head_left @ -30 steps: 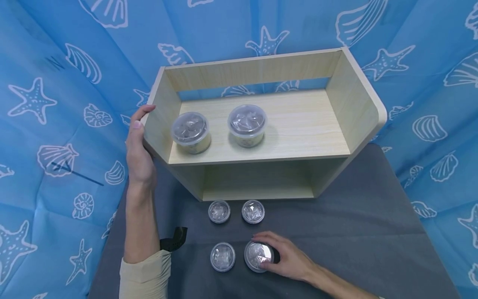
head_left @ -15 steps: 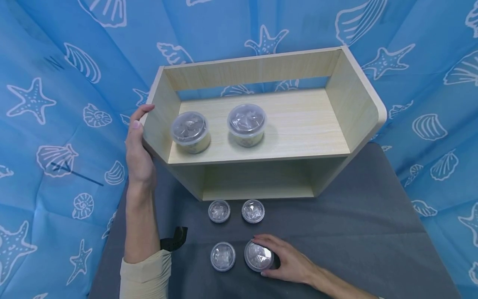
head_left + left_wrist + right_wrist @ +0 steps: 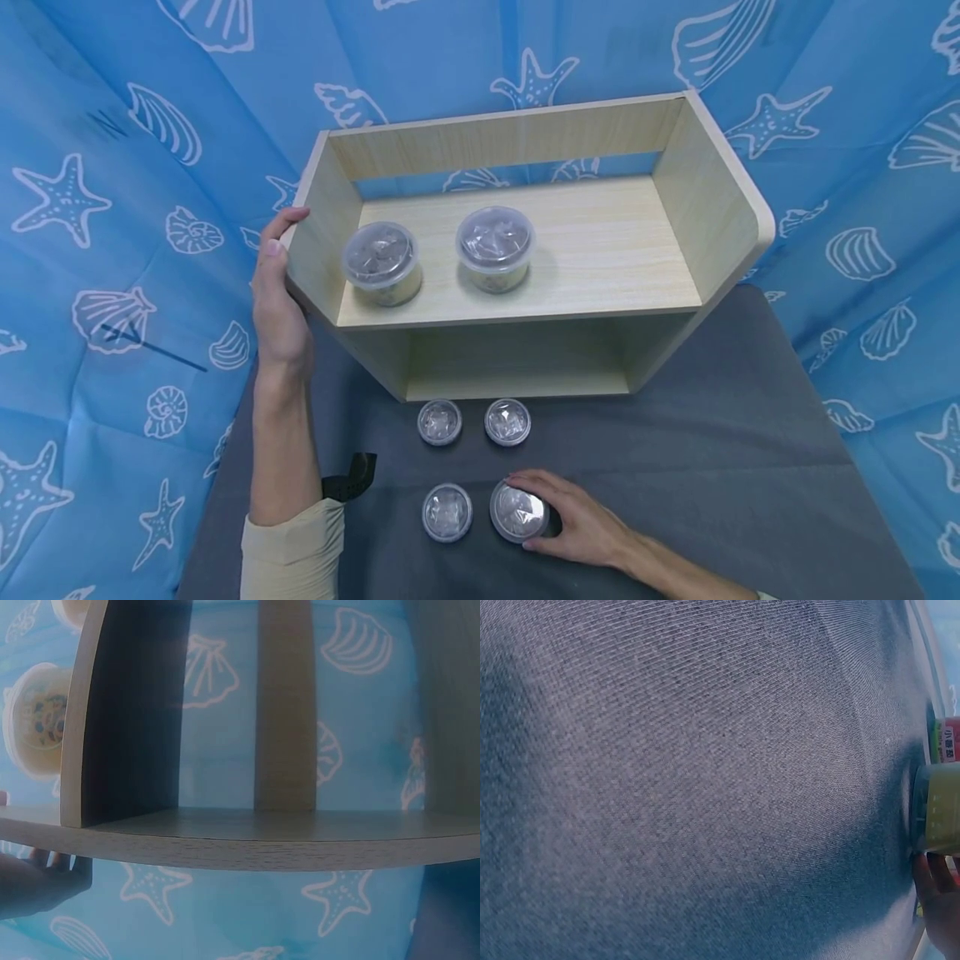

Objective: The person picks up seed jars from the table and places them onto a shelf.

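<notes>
Well, hands [image 3: 283, 312] [image 3: 573, 521] gripping wood-grained shelf [image 3: 607, 246] and round tub [image 3: 516, 512] (clear-lidded), woven grey cloth [image 3: 720, 442].

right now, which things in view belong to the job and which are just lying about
Job, it seems:
tub in the right hand
three loose tubs
shelf, gripped by left hand
two shelved tubs

Just about:
curtain
cloth

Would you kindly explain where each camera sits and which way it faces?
Head: on the head, facing forward and down at the pale wooden two-tier shelf; left hand, right hand and forearms show.
Left wrist: on that wrist, facing the shelf's lower compartment; left fingers show.
Right wrist: on that wrist, facing the dark grey cloth; right fingers show at a round yellowish plastic tub.
Shared: head and left wrist show the shelf.
</notes>
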A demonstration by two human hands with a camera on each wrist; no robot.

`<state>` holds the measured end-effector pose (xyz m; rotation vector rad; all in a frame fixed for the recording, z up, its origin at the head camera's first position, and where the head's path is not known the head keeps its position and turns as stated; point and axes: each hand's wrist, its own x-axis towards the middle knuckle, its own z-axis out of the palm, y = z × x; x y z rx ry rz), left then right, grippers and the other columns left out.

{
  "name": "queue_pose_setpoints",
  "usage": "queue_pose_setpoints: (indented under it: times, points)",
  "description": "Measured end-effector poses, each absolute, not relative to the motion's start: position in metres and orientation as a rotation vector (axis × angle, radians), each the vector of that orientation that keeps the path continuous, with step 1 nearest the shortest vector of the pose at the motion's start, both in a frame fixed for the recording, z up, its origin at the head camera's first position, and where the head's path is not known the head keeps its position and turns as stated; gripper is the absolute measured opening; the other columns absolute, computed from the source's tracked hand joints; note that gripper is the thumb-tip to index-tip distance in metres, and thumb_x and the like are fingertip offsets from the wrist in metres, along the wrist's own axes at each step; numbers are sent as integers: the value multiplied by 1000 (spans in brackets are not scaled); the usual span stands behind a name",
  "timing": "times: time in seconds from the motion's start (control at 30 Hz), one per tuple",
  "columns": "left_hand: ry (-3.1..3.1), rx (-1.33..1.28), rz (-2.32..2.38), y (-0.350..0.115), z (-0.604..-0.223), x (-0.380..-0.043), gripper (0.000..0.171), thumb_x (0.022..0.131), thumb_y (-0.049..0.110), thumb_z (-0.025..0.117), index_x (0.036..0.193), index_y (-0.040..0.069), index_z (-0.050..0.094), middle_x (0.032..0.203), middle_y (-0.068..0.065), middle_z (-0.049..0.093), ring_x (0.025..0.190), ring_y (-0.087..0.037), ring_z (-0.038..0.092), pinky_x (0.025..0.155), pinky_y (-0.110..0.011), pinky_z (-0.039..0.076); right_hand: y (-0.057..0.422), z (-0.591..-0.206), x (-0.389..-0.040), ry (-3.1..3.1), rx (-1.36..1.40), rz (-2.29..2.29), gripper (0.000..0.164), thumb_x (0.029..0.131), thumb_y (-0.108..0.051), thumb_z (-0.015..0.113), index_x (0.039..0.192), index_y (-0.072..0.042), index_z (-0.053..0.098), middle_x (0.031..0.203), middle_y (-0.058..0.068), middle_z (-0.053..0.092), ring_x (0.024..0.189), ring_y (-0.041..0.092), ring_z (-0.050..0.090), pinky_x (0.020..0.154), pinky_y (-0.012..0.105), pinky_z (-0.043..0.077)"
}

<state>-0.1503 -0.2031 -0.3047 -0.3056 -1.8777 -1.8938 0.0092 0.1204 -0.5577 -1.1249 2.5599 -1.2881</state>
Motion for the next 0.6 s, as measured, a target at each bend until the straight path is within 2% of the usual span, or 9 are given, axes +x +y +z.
queue_pose_setpoints:
  times: [0.13, 0.4, 0.6]
  points:
    - [-1876, -307, -1892, -203, -305, -150, 46, 105, 29, 25, 136, 16, 55, 142, -9, 44, 125, -30, 38, 94, -44, 27, 120, -557, 10, 2556, -1098, -1306, 81, 72, -28, 89, 143, -19, 52, 139, -4, 53, 127, 16, 53, 100, 38, 46]
    - [-1864, -316, -1900, -203, -306, -151, 45, 105, 28, 25, 136, 15, 55, 142, -10, 44, 124, -31, 39, 93, -43, 28, 124, -551, 8, 2560, -1069, -1318, 79, 74, -33, 88, 143, -21, 51, 138, -8, 52, 125, 15, 54, 99, 38, 47]
    - [-1867, -316, -1898, -203, -306, -151, 45, 105, 28, 25, 137, 15, 55, 143, -9, 44, 125, -31, 39, 94, -44, 28, 128, -547, 3, 2547, -1048, -1366, 78, 74, -31, 88, 142, -19, 52, 136, -5, 54, 122, 16, 55, 99, 39, 47]
